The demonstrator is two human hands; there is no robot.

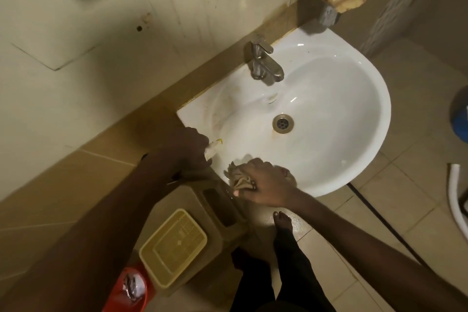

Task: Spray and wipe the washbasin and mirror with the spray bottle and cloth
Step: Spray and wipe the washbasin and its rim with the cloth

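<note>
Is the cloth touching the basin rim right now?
Touching. The head view shows the right hand pressing the bunched cloth onto the basin at its near rim, no gap visible.

The tap (263, 63) stands at the back rim of the washbasin (374, 119), the drain (283, 123) in its bowl; the cloth (240, 178) lies on the front rim.
</note>
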